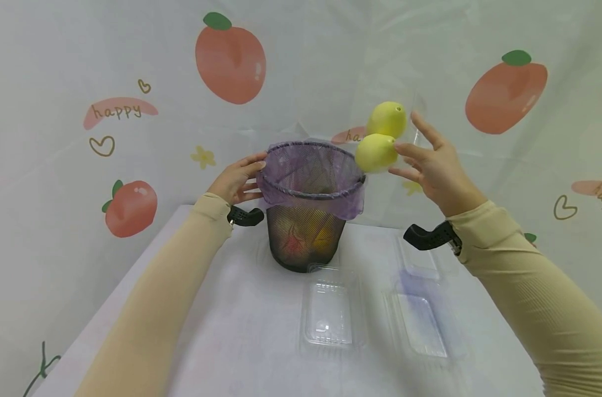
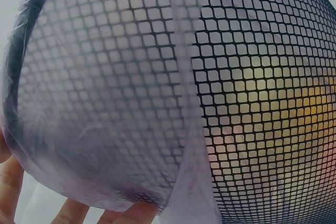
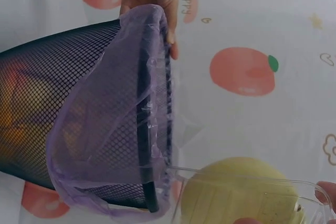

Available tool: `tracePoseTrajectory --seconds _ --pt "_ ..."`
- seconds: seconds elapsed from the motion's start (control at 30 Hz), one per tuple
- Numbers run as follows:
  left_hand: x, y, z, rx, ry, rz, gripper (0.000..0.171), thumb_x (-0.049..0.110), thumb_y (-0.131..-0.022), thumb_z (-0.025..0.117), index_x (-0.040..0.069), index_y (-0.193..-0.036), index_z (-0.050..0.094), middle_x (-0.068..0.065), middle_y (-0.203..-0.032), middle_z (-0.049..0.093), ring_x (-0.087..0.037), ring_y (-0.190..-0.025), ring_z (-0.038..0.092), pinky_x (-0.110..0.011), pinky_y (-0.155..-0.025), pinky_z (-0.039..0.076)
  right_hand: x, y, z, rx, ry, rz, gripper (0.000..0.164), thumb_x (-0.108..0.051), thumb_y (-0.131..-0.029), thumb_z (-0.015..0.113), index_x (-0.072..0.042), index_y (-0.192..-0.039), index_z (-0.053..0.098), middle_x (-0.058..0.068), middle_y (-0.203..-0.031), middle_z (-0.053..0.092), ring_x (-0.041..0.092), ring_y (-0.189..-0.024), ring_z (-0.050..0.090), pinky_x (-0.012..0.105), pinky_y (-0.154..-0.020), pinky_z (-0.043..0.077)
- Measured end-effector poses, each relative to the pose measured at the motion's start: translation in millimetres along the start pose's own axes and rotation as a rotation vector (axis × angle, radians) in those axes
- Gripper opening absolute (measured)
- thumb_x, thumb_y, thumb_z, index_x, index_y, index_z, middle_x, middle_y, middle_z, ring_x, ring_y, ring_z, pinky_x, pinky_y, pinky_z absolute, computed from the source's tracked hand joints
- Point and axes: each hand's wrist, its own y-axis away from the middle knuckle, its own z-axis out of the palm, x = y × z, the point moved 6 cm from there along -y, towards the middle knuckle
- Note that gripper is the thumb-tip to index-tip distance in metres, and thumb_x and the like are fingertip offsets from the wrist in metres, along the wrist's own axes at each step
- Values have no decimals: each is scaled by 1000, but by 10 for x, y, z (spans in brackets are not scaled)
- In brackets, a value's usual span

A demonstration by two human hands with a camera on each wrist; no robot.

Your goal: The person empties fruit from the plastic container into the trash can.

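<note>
My left hand (image 1: 235, 179) grips the rim of a black mesh bin (image 1: 305, 251) at its left side. A thin purple bag (image 1: 349, 205) lines the bin and folds over its rim. My right hand (image 1: 442, 171) is raised at the right of the bin, holding a clear plastic box (image 3: 310, 186) by its edge. Two yellow, lemon-like fruits, an upper fruit (image 1: 387, 119) and a lower fruit (image 1: 376, 153), are with the tilted box beside the bin's right rim. Through the mesh, red and yellow shapes (image 2: 257, 93) show low in the bin.
On the white table (image 1: 251, 336) lies a clear plastic box (image 1: 328, 317) in front of the bin. Another clear box (image 1: 422, 328) sits to its right, with a further one (image 1: 420, 258) behind. A fruit-printed cloth (image 1: 301, 71) hangs close behind the bin.
</note>
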Motion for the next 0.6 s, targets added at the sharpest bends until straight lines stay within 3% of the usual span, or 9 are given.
tracePoseTrajectory --seconds 0.23,0.33,0.47,0.6 --pt "7 -8 1 -4 0 2 47 26 -102 51 31 -148 41 1 -155 31 -32 -139 36 -46 -110 39 -46 -69 39 33 65 -39 78 -5 -90 68 -42 -149 32 -11 -161 -10 34 -148 13 28 -80 58" --pt "6 -10 0 -2 -3 -3 47 26 -102 51 31 -148 41 1 -155 31 -32 -139 36 -46 -110 39 -56 -88 53 40 85 -43 79 -5 -88 70 -41 -148 34 6 -161 9 33 -146 23 29 -78 58" --pt "7 10 4 -4 -9 -6 48 27 -102 52 31 -148 40 0 -156 29 -32 -140 36 -46 -110 39 -61 -107 59 56 95 -43 78 -5 -86 72 -41 -146 38 18 -133 45 30 -141 35 31 -77 58" --pt "10 25 13 -9 -12 -1 48 27 -101 52 31 -148 40 -1 -157 29 -32 -140 36 -46 -111 39 -70 -116 61 73 114 -48 76 -4 -85 72 -41 -144 42 12 -111 55 28 -130 48 33 -78 58"
